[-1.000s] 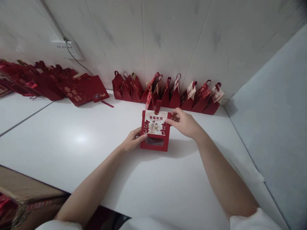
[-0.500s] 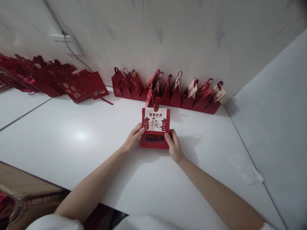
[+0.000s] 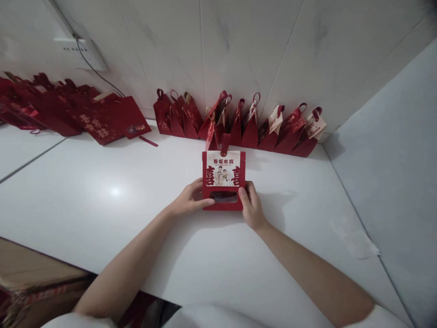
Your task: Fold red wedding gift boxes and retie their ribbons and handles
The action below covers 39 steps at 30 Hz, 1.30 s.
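A red gift box (image 3: 224,206) with a white printed label, a small dark window and a ribbon loop on top stands upright on the white table (image 3: 129,237), front towards me. On its left side is my left hand (image 3: 191,198), the thumb across the lower front corner near the window and the fingers behind the edge. My right hand (image 3: 251,205) grips the right side, thumb on the front and fingers round the back. Both hands are closed on the box; their hidden fingertips lie behind it.
Along the wall stands a row of similar red boxes (image 3: 251,134) with ribbon loops. Further red boxes (image 3: 61,109) are heaped at the back left, near a wall socket (image 3: 82,52) with a cable. A cardboard carton (image 3: 37,269) sits below the table's front left edge.
My left thumb has slid down and across the box's lower front, towards the window. The right hand keeps its grip. The view has shifted slightly, and the box stays in about the same place.
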Available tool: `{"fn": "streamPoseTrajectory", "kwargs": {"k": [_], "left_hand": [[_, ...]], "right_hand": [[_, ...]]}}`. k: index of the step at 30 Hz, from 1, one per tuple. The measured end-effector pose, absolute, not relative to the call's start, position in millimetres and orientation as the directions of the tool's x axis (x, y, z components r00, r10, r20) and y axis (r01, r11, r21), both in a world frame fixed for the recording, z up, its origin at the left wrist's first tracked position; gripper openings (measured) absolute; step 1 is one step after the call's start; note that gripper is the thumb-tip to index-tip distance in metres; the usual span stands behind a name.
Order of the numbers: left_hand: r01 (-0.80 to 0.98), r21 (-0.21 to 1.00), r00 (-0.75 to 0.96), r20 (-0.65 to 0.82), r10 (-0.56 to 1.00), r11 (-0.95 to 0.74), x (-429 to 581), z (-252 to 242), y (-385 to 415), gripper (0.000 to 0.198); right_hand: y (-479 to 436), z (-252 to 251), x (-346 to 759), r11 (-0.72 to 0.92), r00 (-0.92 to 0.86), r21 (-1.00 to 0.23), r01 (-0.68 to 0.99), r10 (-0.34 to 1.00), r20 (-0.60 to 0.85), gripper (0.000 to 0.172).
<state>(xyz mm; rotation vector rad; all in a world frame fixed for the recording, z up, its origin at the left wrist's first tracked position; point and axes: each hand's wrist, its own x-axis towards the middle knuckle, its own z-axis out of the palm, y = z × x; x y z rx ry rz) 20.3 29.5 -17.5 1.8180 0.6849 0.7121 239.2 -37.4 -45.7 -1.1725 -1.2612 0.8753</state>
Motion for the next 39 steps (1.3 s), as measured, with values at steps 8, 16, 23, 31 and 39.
{"fn": "streamPoseTrajectory", "kwargs": {"k": [8, 16, 23, 31, 39], "left_hand": [[-0.112, 0.926, 0.166, 0.375, 0.912, -0.36, 21, -9, 31, 0.033], [0.258, 0.712, 0.223, 0.613, 0.758, -0.653, 10, 19, 25, 0.031], [0.23, 0.721, 0.223, 0.615, 0.756, -0.654, 11, 18, 26, 0.023], [0.141, 0.913, 0.336, 0.321, 0.886, -0.384, 22, -19, 26, 0.076], [0.192, 0.951, 0.52, 0.112, 0.847, -0.244, 20, -31, 34, 0.057]], "right_hand": [[-42, -48, 232, 0.345, -0.115, -0.92, 0.185, 0.937, 0.329, 0.037], [-40, -44, 231, 0.435, -0.183, -0.861, 0.264, 0.899, 0.398, 0.035], [-42, -44, 231, 0.422, -0.2, -0.862, 0.28, 0.904, 0.377, 0.031], [-36, -45, 235, 0.33, -0.094, -0.913, 0.241, 0.944, 0.317, 0.031], [-27, -54, 248, 0.271, 0.009, -0.958, 0.097, 0.962, 0.273, 0.033]]}}
